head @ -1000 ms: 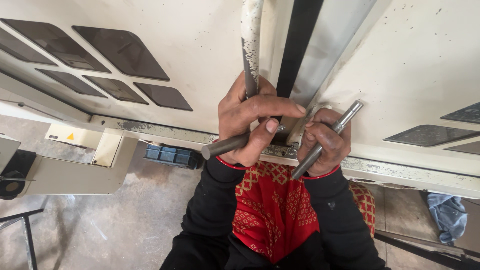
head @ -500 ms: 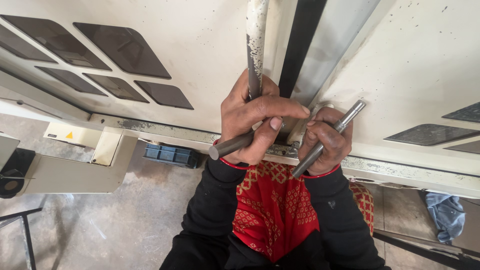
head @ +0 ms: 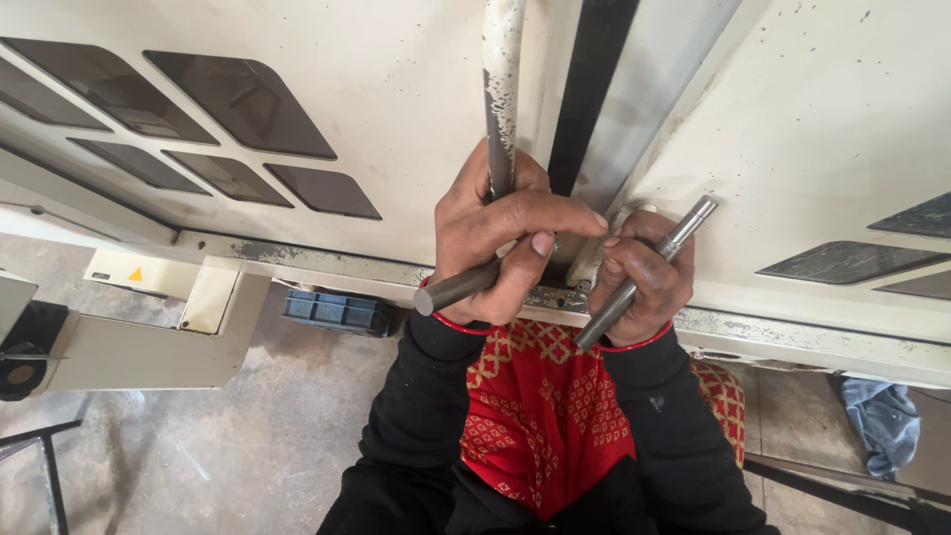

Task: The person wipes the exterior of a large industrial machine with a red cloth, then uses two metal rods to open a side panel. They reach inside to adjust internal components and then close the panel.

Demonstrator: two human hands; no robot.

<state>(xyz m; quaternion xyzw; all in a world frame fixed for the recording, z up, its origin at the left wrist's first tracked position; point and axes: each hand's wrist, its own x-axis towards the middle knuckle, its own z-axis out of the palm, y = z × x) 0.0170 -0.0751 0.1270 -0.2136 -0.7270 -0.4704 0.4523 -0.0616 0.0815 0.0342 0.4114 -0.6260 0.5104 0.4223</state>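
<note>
My left hand (head: 500, 238) is closed around a short grey metal rod (head: 451, 292) that pokes out lower left of the fist. Its fingers lie over the base of a worn white vertical bar (head: 503, 89) on a cream machine door (head: 327, 89). My right hand (head: 644, 272) grips a second slim metal rod (head: 639, 272), tilted up to the right, its tip at the door's edge. Both hands meet at the lower door frame (head: 317, 263), by a dark vertical gap (head: 589, 89). What the fingertips touch there is hidden.
Dark diamond-shaped windows (head: 233, 99) are set in the left door, and more sit at the right (head: 842, 263). A cream bracket arm (head: 149, 337) juts out at left above the concrete floor (head: 218, 446). A blue block (head: 337, 309) lies under the frame. A grey cloth (head: 882, 421) lies at right.
The view has shifted slightly. Both hands keep their grip on the rods at the same spot, with the left rod's end drawn a little closer to the fist.
</note>
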